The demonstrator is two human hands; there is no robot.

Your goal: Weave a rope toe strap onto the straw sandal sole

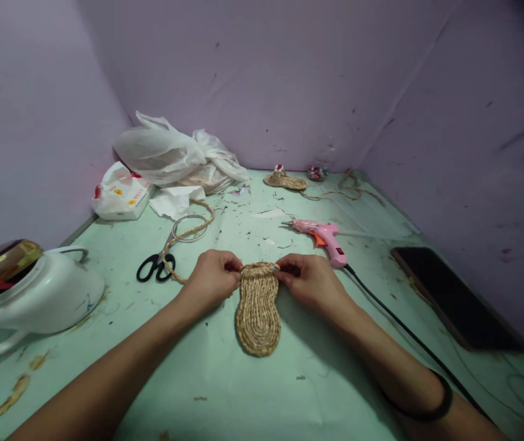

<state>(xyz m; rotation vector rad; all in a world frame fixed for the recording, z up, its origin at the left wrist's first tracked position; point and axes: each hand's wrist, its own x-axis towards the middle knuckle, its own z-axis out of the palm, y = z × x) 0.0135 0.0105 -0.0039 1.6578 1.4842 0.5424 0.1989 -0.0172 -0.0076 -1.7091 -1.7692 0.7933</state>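
Observation:
A small woven straw slipper [258,312] lies on the table in front of me, its rounded heel end toward me. Across its far end runs a band of braided straw. My left hand [212,275] pinches the band's left edge. At the right edge, my right hand [310,278] has thumb and fingertips closed on the band. A braided straw cord [192,231] curves from behind my left hand toward the back. Black-handled scissors [155,267] lie left of that hand, partly under the cord. To the right of my right hand rests a pink glue gun [323,236].
A finished-looking straw slipper [292,182] sits at the back near a clear container [317,173]. White plastic bags [165,150] and a tissue pack [124,196] stand back left. A white pot [59,294] is at left, a dark phone [455,297] at right. The glue gun's cord [399,324] crosses the right side.

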